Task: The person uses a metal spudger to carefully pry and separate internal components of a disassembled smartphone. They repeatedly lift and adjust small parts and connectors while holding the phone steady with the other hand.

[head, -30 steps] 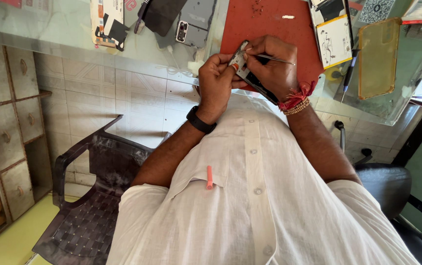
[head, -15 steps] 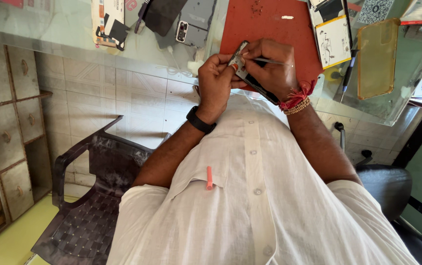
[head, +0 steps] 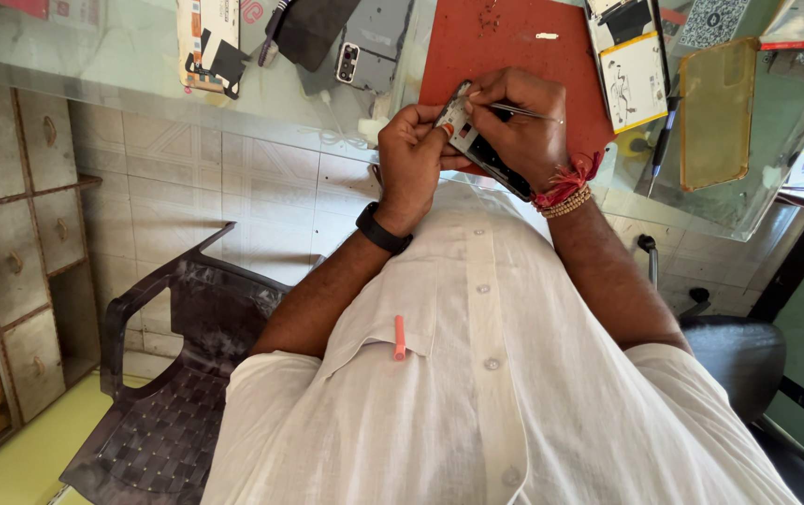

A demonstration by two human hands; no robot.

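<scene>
Head camera, looking down the person's own chest: both hands meet above the near edge of a red work mat [head: 514,56] that lies on a glass-topped desk [head: 121,65]. The left hand [head: 411,159], a black band on its wrist, has its grip closed around the upper end of an opened phone [head: 477,145], thumb pressed on the exposed inside face. The phone slants down to the right, and its lower end passes under the right hand [head: 523,131]. The right hand, with red thread and beaded bracelets at the wrist, pinches a thin metal tool [head: 528,113] between thumb and fingertips; the tool lies nearly level, its shaft sticking out to the right and its working end hidden at the phone's top. Whether the tip touches the phone cannot be told.

On the desk to the left of the mat lie a grey phone back [head: 369,47] with a camera cluster, a dark panel [head: 313,28] and a flat part with black patches [head: 210,42]. To the right lie a white battery-like slab [head: 634,79], a black pen [head: 664,140] and a translucent yellow phone cover [head: 718,112]. A small pale piece [head: 547,36] rests on the mat's far part. Below the desk stands a dark plastic chair [head: 168,374]; an orange clip [head: 399,337] sits at the white shirt's pocket.
</scene>
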